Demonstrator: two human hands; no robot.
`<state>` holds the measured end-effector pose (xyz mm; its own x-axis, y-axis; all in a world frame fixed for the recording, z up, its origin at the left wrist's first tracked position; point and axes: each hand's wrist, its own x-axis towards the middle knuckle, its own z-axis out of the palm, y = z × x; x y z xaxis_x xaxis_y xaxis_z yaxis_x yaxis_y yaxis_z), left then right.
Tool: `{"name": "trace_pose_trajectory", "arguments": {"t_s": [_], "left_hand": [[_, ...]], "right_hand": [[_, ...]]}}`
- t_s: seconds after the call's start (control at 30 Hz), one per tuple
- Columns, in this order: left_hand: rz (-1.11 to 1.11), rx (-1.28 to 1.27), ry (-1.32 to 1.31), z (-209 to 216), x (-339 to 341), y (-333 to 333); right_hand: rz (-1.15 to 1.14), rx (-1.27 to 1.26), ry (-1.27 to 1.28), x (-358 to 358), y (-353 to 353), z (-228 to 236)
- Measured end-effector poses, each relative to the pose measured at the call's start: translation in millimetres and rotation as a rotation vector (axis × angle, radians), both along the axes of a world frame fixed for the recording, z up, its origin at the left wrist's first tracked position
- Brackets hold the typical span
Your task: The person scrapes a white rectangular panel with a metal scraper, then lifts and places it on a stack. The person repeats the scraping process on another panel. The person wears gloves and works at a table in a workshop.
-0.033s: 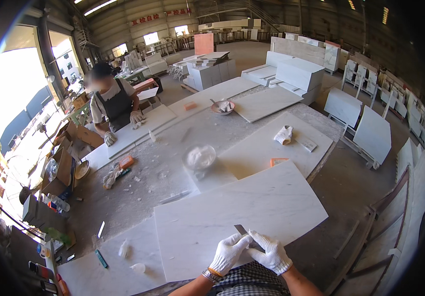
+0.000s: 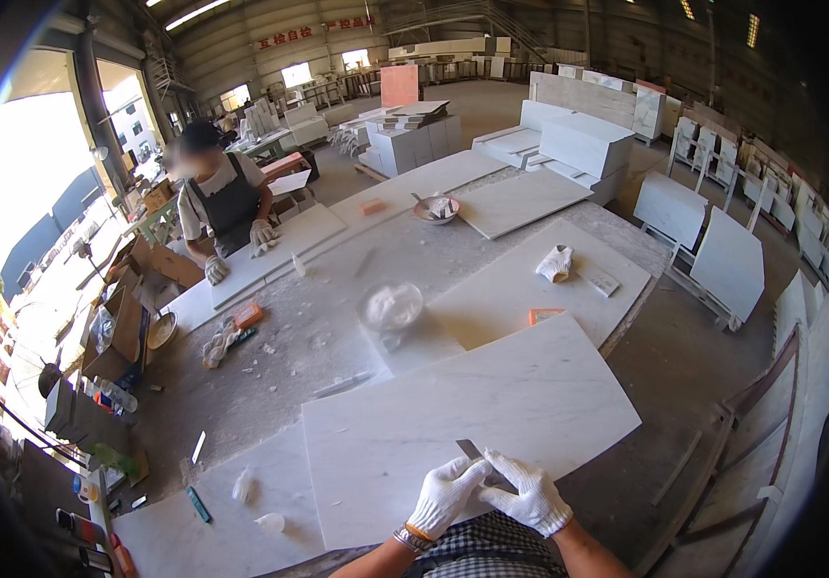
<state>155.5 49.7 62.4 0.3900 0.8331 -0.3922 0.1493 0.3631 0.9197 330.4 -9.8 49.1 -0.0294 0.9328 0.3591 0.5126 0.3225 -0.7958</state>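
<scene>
Both my hands wear white knitted gloves and meet above the near edge of a white, grey-veined marble slab (image 2: 472, 400). Between the fingertips of my left hand (image 2: 446, 497) and my right hand (image 2: 528, 493), a short, flat metal scraper blade (image 2: 469, 449) sticks out, its end pointing up and left. The fingers of both hands are closed about its lower part, which they hide. Farther off stands a clear bowl of white powder or paste (image 2: 392, 305). At the slab's left lie a small squeeze bottle (image 2: 243, 486) and a teal-handled cutter (image 2: 198, 504).
A co-worker (image 2: 226, 197) in gloves and apron leans over a pale slab (image 2: 289, 252) at the far left. On another slab lie a crumpled white glove (image 2: 555, 263) and an orange block (image 2: 543, 316). A second bowl (image 2: 435, 209) with tools stands farther back. Racked slabs (image 2: 730, 265) stand right.
</scene>
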Motion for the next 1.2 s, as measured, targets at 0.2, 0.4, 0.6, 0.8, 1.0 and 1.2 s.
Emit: {"name": "trace_pose_trajectory", "arguments": {"t_s": [0.2,0.4,0.6,0.8,1.0,1.2], "left_hand": [[0.064,-0.049,-0.072,-2,-9,-11],[0.109,-0.062,-0.032,2,-30,1],[0.383,0.011,-0.227,7,-50,17],[0.264,-0.067,-0.219,3,-38,3],[0.087,-0.043,-0.114,10,-31,-2],[0.336,0.125,-0.175,15,-63,10]], "right_hand": [[0.059,0.015,-0.076,-4,5,4],[0.126,-0.077,-0.013,-6,7,5],[0.141,-0.290,-0.045,6,5,14],[0.062,-0.345,0.059,5,12,11],[0.170,-0.053,0.053,-8,16,11],[0.203,-0.168,0.004,5,16,9]]}}
